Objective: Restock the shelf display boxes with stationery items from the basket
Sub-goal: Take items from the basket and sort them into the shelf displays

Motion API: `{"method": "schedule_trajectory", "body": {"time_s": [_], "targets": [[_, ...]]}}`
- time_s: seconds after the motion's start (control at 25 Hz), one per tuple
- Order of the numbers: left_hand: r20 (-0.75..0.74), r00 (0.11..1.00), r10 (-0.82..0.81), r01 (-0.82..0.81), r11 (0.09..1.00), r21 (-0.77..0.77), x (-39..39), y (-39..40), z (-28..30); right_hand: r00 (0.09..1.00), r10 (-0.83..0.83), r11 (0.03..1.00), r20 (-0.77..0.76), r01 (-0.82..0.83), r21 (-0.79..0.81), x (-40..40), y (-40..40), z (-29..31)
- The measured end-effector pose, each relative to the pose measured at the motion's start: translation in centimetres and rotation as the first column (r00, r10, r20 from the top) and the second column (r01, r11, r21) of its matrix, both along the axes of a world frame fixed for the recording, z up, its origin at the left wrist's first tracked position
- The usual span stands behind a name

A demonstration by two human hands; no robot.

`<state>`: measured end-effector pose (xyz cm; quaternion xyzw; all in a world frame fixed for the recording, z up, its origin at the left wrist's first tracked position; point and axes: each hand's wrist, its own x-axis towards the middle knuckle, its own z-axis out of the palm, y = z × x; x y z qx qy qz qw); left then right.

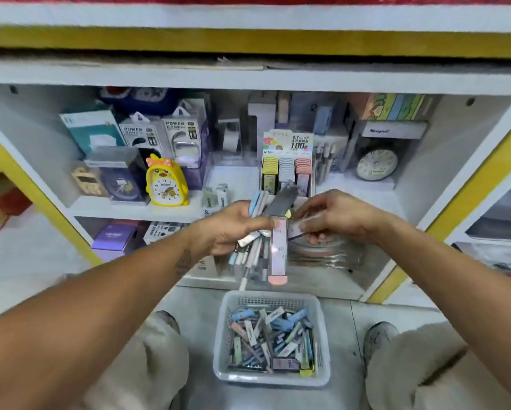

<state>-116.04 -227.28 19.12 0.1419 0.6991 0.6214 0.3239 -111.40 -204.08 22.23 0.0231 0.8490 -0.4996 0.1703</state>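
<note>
While a fanned bundle of pens and slim lead cases [260, 232] is gripped in the left hand [230, 229], fingers curled round it and thumb pressed across the front, a pink lead case [279, 250] is seen hanging at the bundle's right edge. One small clear case [300, 227] is pinched between the thumb and fingertips of the right hand [334, 217], just beside the bundle. Both hands are held in front of the shelf, near the lead display box [286, 167], whose yellow, grey and pink rows are seen on the far side. Below, on the floor between the knees, the white basket [223, 335] is found well stocked with jumbled stationery. A yellow chick alarm clock [165, 184] is noted on the shelf's left.
</note>
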Motion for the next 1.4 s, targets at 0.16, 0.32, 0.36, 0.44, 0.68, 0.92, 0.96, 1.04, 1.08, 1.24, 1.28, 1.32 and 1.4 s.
{"method": "schedule_trajectory", "body": {"time_s": [0.16, 0.32, 0.36, 0.44, 0.68, 0.92, 0.96, 1.04, 1.08, 1.24, 1.28, 1.32, 1.4], "targets": [[0.035, 0.982, 0.186, -0.189, 0.974, 0.124, -1.9, 0.7, 5.4, 0.987, 0.002, 0.978, -0.161, 0.031, 0.204, -1.7, 0.7, 4.6], [0.042, 0.950, 0.311, -0.313, 0.939, 0.143, -3.6, 2.2, 8.5, 0.899, 0.007, 0.876, -0.438, 0.205, 0.437, -3.8, 1.5, 6.6], [0.056, 0.943, 0.327, -0.332, 0.930, 0.155, -4.2, 2.5, 8.8, 0.877, -0.009, 0.869, -0.480, 0.245, 0.431, -4.3, 1.6, 6.6], [0.091, 0.933, 0.349, -0.361, 0.912, 0.196, -4.9, 3.2, 8.9, 0.861, 0.018, 0.840, -0.509, 0.263, 0.475, -5.2, 1.7, 5.9], [0.106, 0.927, 0.361, -0.376, 0.898, 0.229, -6.2, 3.2, 7.6, 0.766, 0.267, 0.726, -0.584, 0.239, 0.645, -5.9, 1.4, 3.2], [0.108, 0.920, 0.376, -0.391, 0.891, 0.232, -6.4, 3.3, 7.3, 0.790, 0.253, 0.768, -0.559, 0.188, 0.612, -6.4, 1.2, 2.9], [0.108, 0.919, 0.380, -0.395, 0.888, 0.233, -6.5, 3.4, 7.2, 0.778, 0.296, 0.730, -0.555, 0.191, 0.656, -6.5, 1.1, 2.8], [0.111, 0.911, 0.397, -0.412, 0.879, 0.239, -6.6, 3.6, 7.2, 0.759, 0.339, 0.670, -0.556, 0.221, 0.709, -6.8, 1.1, 3.0], [0.117, 0.905, 0.408, -0.425, 0.872, 0.244, -6.5, 3.7, 7.3, 0.757, 0.287, 0.718, -0.587, 0.235, 0.655, -6.8, 0.8, 3.3], [0.169, 0.872, 0.460, -0.490, 0.822, 0.292, -6.2, 4.2, 7.8, 0.960, -0.105, 0.994, -0.259, 0.094, -0.056, -5.8, -1.0, 4.4], [0.180, 0.868, 0.463, -0.497, 0.814, 0.301, -6.1, 4.3, 7.8, 0.979, -0.088, 0.986, -0.185, 0.060, -0.154, -5.5, -1.3, 4.3], [0.194, 0.867, 0.458, -0.497, 0.812, 0.307, -6.0, 4.4, 7.9, 0.983, -0.082, 0.979, -0.163, 0.048, -0.198, -5.4, -1.3, 4.3], [0.208, 0.872, 0.443, -0.488, 0.818, 0.305, -5.9, 4.3, 7.9, 0.966, -0.140, 0.981, -0.216, 0.106, -0.162, -5.4, -0.9, 4.8]]}}
